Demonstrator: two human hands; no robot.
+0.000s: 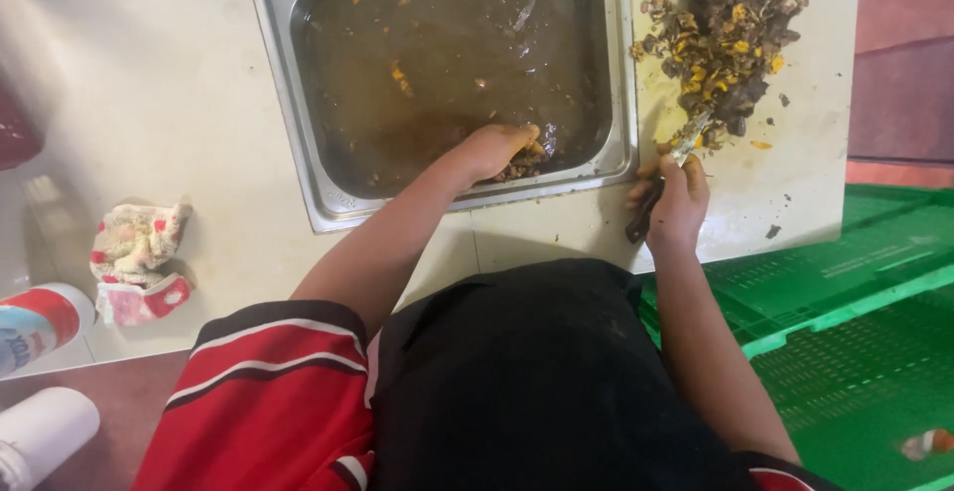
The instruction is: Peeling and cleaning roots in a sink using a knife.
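Reaching into the steel sink (276, 74), the left hand (494, 148) dips in murky brown water, its fingers curled around a clump of dark scraps (525, 163) at the near wall. The right hand (678, 203) has its fingers wrapped tight on a knife (664, 178), blade tip touching the heap of dark and yellow chopped bits (717, 34) on the white cutting board (795, 173). A patterned cloth (139, 257) lies on the tabletop (149, 83), well left of the sink.
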